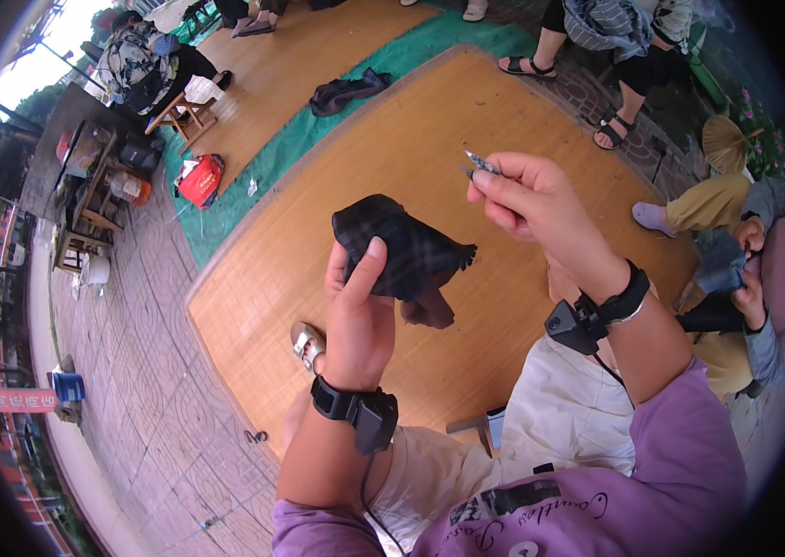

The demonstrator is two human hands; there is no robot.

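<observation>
My left hand (360,311) is closed on a dark plaid cloth (388,237), with the thumb pressed on its near side. The cloth is bunched, with a short fringe at its right corner and a brownish piece (430,306) hanging below. Up and to the right, apart from the cloth, my right hand (527,197) grips small thread snips (482,163). Their pointed metal tips stick out to the left past the fingers, and the rest is hidden in the hand. Each wrist wears a black strap with a small device.
Below my hands lies a tan mat (309,241) on a paved ground. A dark garment (349,91) and a red bag (199,180) lie on green sheeting beyond. At the right, close by, another person's hands (749,299) hold blue-grey cloth. Other people sit farther off.
</observation>
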